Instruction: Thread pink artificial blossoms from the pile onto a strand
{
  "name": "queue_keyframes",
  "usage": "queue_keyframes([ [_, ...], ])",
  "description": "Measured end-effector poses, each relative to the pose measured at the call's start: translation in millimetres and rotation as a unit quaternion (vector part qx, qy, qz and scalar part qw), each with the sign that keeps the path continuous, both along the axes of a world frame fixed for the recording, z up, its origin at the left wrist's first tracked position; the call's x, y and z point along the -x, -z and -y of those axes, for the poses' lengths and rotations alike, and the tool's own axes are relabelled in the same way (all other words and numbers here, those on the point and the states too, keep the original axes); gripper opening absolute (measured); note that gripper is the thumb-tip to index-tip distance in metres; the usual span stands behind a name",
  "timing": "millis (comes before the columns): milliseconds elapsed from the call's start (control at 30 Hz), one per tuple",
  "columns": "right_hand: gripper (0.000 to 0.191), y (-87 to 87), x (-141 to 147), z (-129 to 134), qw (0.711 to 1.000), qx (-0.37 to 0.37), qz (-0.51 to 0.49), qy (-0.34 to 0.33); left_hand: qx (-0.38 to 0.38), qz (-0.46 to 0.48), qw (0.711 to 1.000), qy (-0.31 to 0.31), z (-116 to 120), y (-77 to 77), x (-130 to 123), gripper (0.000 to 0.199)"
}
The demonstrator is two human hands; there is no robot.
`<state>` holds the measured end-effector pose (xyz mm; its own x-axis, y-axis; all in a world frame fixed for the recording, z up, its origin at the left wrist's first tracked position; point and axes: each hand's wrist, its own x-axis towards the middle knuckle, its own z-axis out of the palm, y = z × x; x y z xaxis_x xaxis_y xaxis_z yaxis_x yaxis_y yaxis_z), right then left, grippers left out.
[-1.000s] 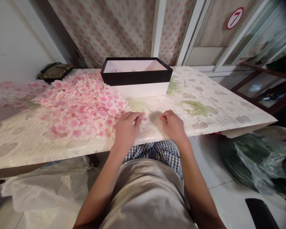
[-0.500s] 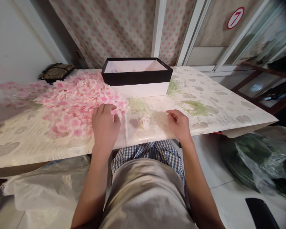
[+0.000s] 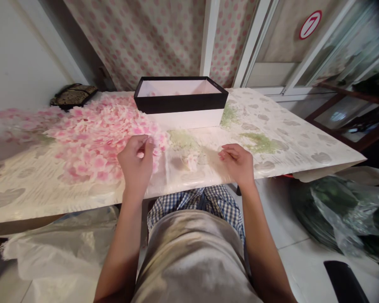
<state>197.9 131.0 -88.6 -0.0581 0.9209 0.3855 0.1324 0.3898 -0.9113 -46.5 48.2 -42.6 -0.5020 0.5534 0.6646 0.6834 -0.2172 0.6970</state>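
My left hand [image 3: 136, 162] is at the right edge of a big heap of pink artificial flower petals [image 3: 97, 130]. Its thumb and index finger meet in a pinch; whatever they hold is too small to make out. Across the table, my right hand [image 3: 240, 163] hovers near the front edge with its fingers bent together, and their contents cannot be made out. Between the hands lies a small pale pink flower piece [image 3: 192, 160], with a patch of fine light green bits [image 3: 181, 139] just behind it.
A white box with a black rim [image 3: 180, 103] stands at the back of the table [image 3: 303, 139]. More green bits [image 3: 260, 143] lie to the right. A dark patterned case [image 3: 74, 94] sits at the back left. Plastic-wrapped green bundles [image 3: 344, 210] are on the floor at right.
My left hand has shifted slightly left and turned, its thumb now closed against the index finger. My right hand has moved a little to the right, its fingers more extended.
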Motion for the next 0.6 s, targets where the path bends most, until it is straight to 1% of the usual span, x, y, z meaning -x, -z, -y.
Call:
queue_keyframes([
  [100,0.011,-0.4,1.7,0.1,1.000,0.012,-0.026,-0.001,0.005,0.067,0.996,0.064,0.4,-3.4,-7.2,0.012],
  [200,0.009,-0.3,3.8,1.7,0.999,0.014,-0.047,0.002,0.026,0.130,0.980,0.150,2.9,-8.6,-18.6,0.019],
  [267,0.008,-2.5,4.6,8.0,0.998,0.011,-0.055,0.000,0.038,0.151,0.967,0.203,6.1,-11.2,-27.7,0.024],
  [333,0.006,-8.1,4.6,20.3,0.998,0.004,-0.060,-0.012,0.053,0.156,0.955,0.246,10.9,-13.3,-36.7,0.025],
  [400,0.003,-17.2,4.0,37.2,0.997,-0.008,-0.071,-0.044,0.078,0.146,0.944,0.284,16.9,-15.8,-44.7,0.019],
  [500,0.012,-33.7,2.5,62.8,0.980,-0.031,-0.127,-0.147,0.110,0.092,0.928,0.343,25.5,-21.6,-53.2,0.002],
  [567,0.017,-43.2,1.9,75.3,0.969,-0.017,-0.149,-0.198,0.097,0.033,0.923,0.372,29.1,-25.4,-56.7,0.012],
  [600,0.018,-46.7,2.0,79.8,0.965,-0.006,-0.154,-0.211,0.085,0.007,0.921,0.381,29.9,-26.7,-57.9,0.016],
])
